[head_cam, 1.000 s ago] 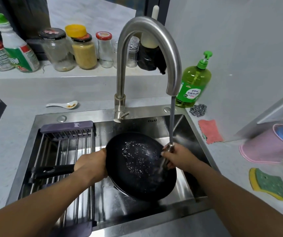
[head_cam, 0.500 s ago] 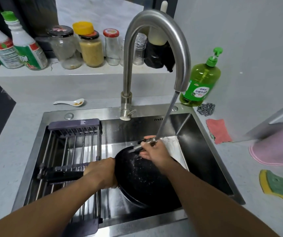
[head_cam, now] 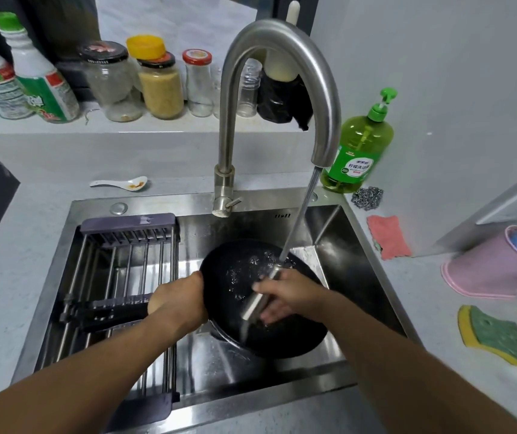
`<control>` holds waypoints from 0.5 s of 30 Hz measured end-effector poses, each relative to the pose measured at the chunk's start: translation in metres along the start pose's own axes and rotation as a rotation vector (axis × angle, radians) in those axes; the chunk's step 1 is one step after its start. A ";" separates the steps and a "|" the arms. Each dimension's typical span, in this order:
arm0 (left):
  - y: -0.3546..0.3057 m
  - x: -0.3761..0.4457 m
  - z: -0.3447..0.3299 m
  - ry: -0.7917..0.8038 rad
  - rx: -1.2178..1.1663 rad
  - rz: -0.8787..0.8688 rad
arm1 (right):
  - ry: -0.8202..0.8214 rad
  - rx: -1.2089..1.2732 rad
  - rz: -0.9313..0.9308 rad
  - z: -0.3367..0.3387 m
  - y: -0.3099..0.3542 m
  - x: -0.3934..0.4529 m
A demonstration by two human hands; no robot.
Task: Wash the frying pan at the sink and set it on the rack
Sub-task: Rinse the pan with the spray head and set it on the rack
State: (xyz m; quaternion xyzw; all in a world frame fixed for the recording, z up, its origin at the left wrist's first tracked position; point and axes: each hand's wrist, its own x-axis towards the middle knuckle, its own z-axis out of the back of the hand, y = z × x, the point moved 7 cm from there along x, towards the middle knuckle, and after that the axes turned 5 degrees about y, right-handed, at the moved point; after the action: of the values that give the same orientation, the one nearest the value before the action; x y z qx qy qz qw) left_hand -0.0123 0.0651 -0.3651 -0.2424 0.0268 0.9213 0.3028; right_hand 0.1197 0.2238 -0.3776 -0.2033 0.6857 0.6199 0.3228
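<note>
Two hands busy: my left hand [head_cam: 177,303] grips the round black frying pan [head_cam: 250,296] in the steel sink [head_cam: 338,264], right hand [head_cam: 285,296] holding the pull-out sprayer [head_cam: 258,300]. Rinsing underway; grey wire rack [head_cam: 119,277] at nine o'clock awaits.

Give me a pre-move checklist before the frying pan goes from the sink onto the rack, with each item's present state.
1. Left hand grips the frying pan at its handle end: ok.
2. Right hand free to help: not ok, it holds the pull-out spray head.
3. Water off: not ok, spray is hitting the pan.
4. Pan rinsed clean: cannot tell, the surface is wet and dark.
5. Rack has room: ok, though the pan's handle lies across it.
6. Sponge put away: ok, it lies on the counter.
</note>
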 end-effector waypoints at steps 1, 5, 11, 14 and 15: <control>-0.001 0.000 0.000 -0.008 -0.019 -0.007 | 0.009 0.093 0.036 -0.015 0.002 0.008; -0.001 0.001 -0.004 -0.054 -0.023 -0.035 | 0.042 0.190 0.078 -0.046 0.010 0.022; 0.008 0.002 0.002 -0.074 -0.025 -0.044 | -0.026 -0.190 -0.056 0.025 -0.014 0.000; 0.009 -0.001 0.009 -0.063 -0.007 -0.048 | -0.078 -0.311 -0.119 0.065 -0.019 -0.009; 0.010 -0.001 0.010 -0.057 0.001 -0.057 | -0.126 -0.331 -0.110 0.075 -0.018 -0.009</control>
State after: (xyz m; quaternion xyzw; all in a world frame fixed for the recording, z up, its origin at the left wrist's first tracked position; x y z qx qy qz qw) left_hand -0.0214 0.0586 -0.3562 -0.2168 0.0116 0.9187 0.3299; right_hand 0.1532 0.2940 -0.3861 -0.2515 0.5407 0.7172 0.3605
